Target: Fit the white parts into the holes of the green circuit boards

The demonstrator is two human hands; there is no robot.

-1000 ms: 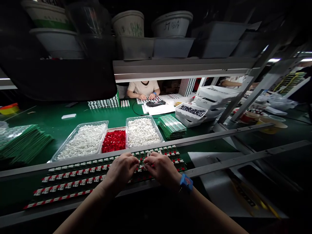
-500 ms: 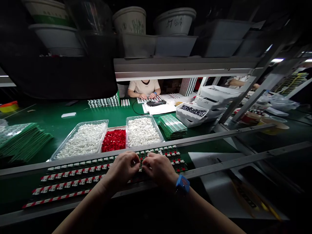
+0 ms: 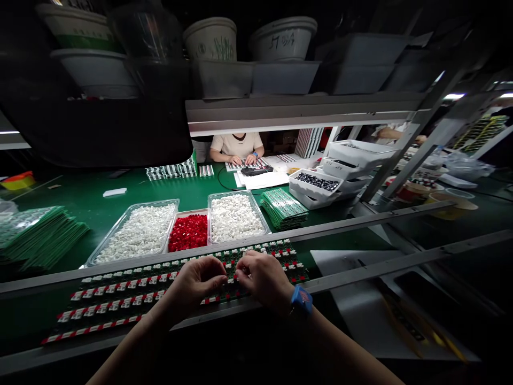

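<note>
Rows of green circuit boards [image 3: 124, 291] carrying white and red connectors lie in a long rail frame in front of me. Over the middle of these rows is my left hand [image 3: 199, 280], its fingers curled and the thumb close to the index fingertip. Close by on the right, my right hand [image 3: 262, 275] is closed in a pinch low over the boards. Whatever either hand pinches is too small or hidden to make out. A blue wrist band [image 3: 302, 301] is on my right wrist.
Behind the rail stand a tray of white connectors [image 3: 134, 232], a box of red connectors [image 3: 188, 232] and another white-filled tray [image 3: 236, 216]. Green board stacks [image 3: 284, 207] and white bins [image 3: 316, 184] sit beyond. A co-worker [image 3: 237, 148] works opposite. A shelf [image 3: 300, 115] spans overhead.
My left hand has shifted slightly left and down, away from the right hand, uncovering red connectors between them. My right hand stays nearly in place. The view has tilted slightly.
</note>
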